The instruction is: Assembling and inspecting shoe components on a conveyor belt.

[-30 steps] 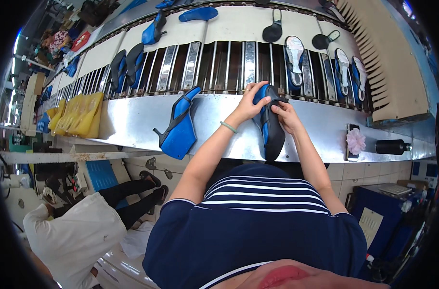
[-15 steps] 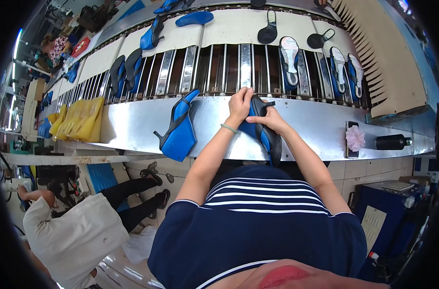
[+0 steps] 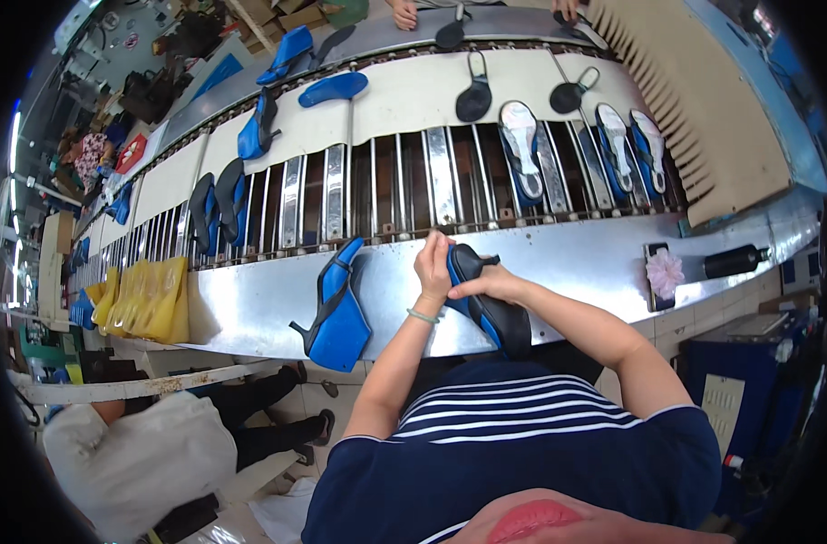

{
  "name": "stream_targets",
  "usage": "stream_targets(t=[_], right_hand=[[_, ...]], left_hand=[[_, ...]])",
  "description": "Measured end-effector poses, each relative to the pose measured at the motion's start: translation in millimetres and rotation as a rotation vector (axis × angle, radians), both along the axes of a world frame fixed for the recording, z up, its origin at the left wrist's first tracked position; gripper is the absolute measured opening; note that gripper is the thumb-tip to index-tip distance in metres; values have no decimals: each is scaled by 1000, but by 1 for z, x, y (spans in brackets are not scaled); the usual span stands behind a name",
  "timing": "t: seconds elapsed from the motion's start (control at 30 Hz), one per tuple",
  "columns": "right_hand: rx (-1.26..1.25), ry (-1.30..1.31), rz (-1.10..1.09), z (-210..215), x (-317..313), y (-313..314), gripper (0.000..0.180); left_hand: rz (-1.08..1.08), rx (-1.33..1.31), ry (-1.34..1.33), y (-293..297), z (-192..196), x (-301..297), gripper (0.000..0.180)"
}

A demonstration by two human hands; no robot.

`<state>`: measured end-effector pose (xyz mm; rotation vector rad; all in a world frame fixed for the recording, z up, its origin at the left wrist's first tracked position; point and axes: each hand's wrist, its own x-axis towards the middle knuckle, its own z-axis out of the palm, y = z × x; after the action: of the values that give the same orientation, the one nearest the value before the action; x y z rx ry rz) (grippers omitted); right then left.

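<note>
Both my hands hold a blue shoe with a black sole (image 3: 491, 308) over the shiny metal bench edge (image 3: 595, 263). My left hand (image 3: 434, 267) grips the shoe's upper end, a green band on its wrist. From the right, my right hand (image 3: 488, 285) presses its fingers on the black sole. The shoe's lower end points toward my striped shirt. To the left, a blue high-heeled shoe (image 3: 338, 306) lies on the bench, apart from both hands.
A slatted conveyor (image 3: 386, 195) carries blue shoes and insoles (image 3: 520, 136) beyond the bench. Yellow sheets (image 3: 150, 299) hang at the left. A pink flower ornament (image 3: 665, 270) and a black bottle (image 3: 735, 261) rest at the right. Another person in white (image 3: 132, 462) sits lower left.
The shoe in my hands has been tilted and drawn nearer my body, its black sole turned upward. My left hand has shifted to its upper end.
</note>
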<state>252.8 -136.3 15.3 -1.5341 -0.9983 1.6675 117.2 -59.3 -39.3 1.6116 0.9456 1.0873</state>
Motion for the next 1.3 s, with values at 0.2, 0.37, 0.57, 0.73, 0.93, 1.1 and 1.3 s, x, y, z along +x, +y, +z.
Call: stream_targets(t=[0.2,0.37,0.57,0.73,0.93,1.1,1.3], right_hand=[[48,120,11,-11,-3,3,42],[60,87,52,-14,-3,10,46],[116,-289,39,-25,12,14,74],[497,-909,119,-9,9,-23,79],[484,-1148,534,-3,-10,-20,76],[535,-1137,774,8,-3,-3,75],[770,-1367,632,-1,-25,-33,90]], left_hand=[[78,63,34,-3,2,-1,40],[130,70,75,-1,3,-6,38],[263,15,297,5,-4,1,42],[340,-122,584,-9,-16,-20,46],[-74,-5,493,-19,-8,-59,61],[-216,517,818,-30,25,-89,79],[-310,252,440,-45,5,-85,84]])
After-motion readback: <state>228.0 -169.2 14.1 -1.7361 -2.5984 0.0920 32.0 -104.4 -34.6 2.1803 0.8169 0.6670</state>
